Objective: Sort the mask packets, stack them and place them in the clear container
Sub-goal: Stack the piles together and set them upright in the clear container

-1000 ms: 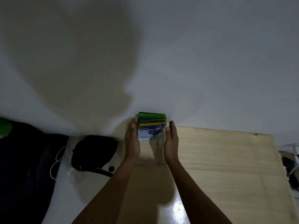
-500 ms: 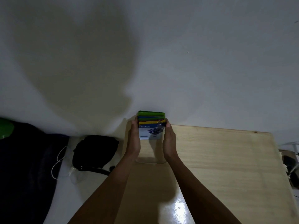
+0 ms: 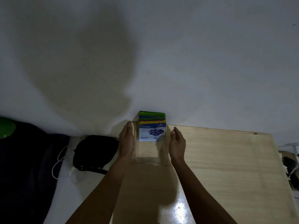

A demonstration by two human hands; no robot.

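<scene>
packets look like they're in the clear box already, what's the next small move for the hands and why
Probably draw both hands back. The stack of mask packets, blueberry one in front, stands in the far end of the clear plastic container on the pale wooden table. The left hand and right hand are open beside its walls, holding nothing.

Between the fingers, the front mask packet [image 3: 152, 132] is white and blue with dark blueberries; behind it show yellow, blue and green packet edges [image 3: 152, 114].
</scene>
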